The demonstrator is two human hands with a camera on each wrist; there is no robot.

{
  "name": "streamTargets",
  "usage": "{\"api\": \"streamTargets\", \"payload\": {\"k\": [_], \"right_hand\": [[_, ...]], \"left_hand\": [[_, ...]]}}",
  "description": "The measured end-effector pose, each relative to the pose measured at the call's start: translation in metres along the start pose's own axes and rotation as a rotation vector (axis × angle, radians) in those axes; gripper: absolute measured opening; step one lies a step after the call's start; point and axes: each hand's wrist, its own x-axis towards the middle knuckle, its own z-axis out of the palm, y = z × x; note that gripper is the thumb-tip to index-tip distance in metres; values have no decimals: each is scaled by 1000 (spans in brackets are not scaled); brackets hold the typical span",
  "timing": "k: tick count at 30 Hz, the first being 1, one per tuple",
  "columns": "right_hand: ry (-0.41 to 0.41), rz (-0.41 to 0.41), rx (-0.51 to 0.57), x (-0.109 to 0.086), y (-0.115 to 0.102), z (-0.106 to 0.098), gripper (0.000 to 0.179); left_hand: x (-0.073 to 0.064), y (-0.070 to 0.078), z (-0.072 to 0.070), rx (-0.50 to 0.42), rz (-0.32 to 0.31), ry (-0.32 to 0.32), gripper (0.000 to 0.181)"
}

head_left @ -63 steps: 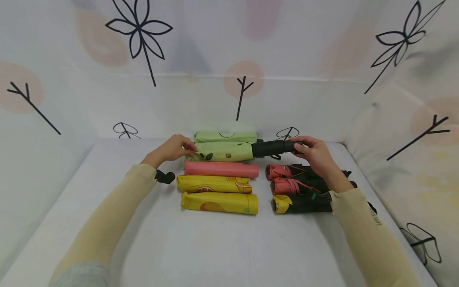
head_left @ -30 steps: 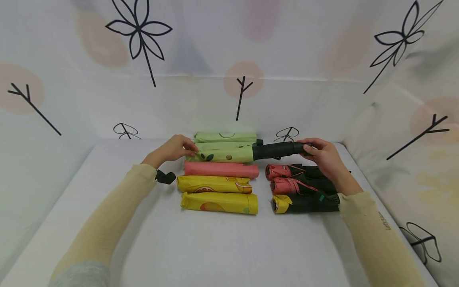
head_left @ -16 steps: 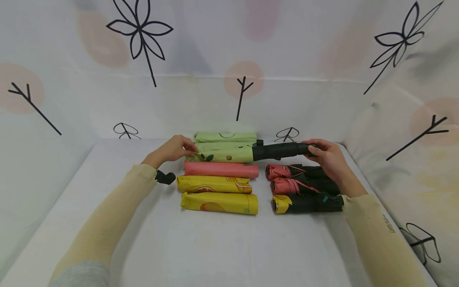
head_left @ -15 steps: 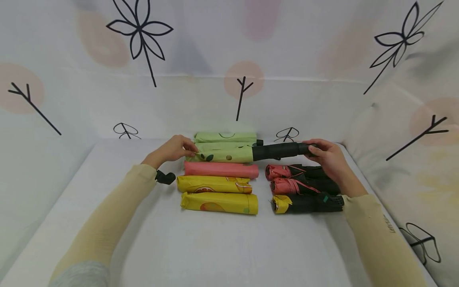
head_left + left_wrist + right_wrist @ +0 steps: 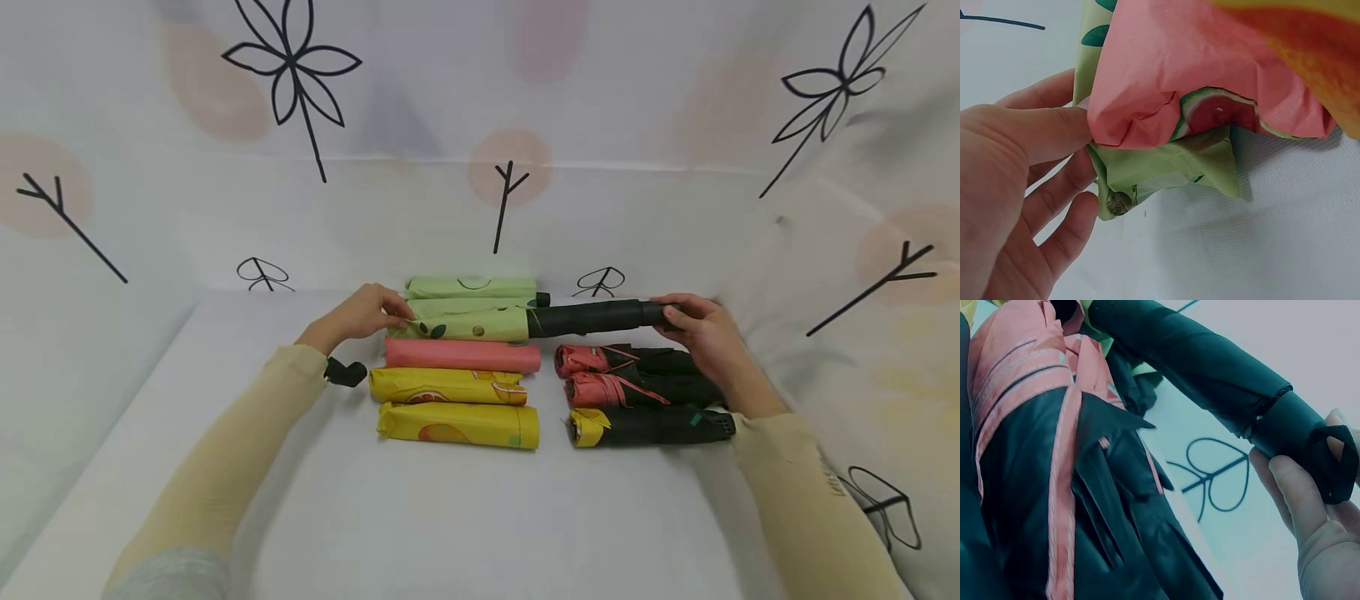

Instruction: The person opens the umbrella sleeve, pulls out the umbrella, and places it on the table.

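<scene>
Black umbrella sticks out of a green cover, one hand at each end

My left hand (image 5: 360, 315) pinches the left end of the green cover (image 5: 491, 325) between thumb and forefinger, the other fingers loosely bent. My right hand (image 5: 701, 329) is closed round the handle end of the black umbrella (image 5: 592, 318), thumb on the near side, with a small strap loop (image 5: 1344, 464) beside my fingers. The umbrella reaches out of the cover's right end towards my right hand, and the two lie across the back part of the white table (image 5: 450, 525).

More light green fabric (image 5: 472, 288) lies just behind, close to the back wall cloth (image 5: 420, 208). Just in front of the green cover is a pink cover (image 5: 461, 356), then two yellow covers in a row: one with orange slices (image 5: 435, 385), and the nearest one (image 5: 472, 426) with an orange print. Right of these, below my right hand, lie two pink-and-black umbrellas (image 5: 600, 389) and a yellow-and-black one (image 5: 652, 426), all rolled up.
</scene>
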Motion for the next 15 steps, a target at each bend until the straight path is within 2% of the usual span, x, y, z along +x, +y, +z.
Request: {"api": "streamTargets", "payload": {"k": [9,15], "right_hand": [[14,5,69,-9,-10,-14,23],[29,12,57,-13,-17,-22,23]], "left_hand": [[-1,0,0,-8,0,7,15],[1,0,1,-13,-12,3,15]]}}
